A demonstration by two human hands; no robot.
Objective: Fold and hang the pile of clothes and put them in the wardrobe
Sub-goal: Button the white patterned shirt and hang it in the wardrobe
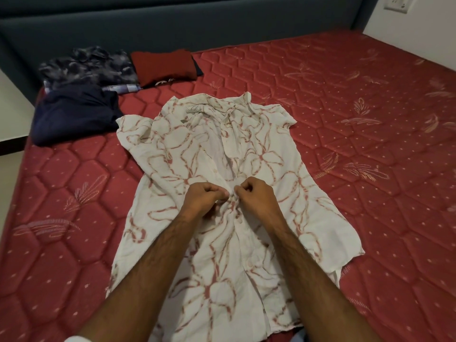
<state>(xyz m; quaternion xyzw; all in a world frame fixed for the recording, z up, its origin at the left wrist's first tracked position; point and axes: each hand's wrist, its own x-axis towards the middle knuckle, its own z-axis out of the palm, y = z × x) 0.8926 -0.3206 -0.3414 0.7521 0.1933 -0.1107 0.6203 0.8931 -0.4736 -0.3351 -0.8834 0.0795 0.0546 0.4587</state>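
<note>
A white shirt with a red floral print lies spread face up on the red mattress, collar toward the headboard. My left hand and my right hand meet at the middle of its front placket. Both pinch the fabric edges together at a button. Below them, two more buttons show along the placket. At the far left lie a crumpled navy garment, a dark patterned garment and a folded dark red garment.
A dark grey padded headboard runs along the far edge of the bed. A white wall with a socket plate stands at the upper right. The floor shows past the mattress's left edge.
</note>
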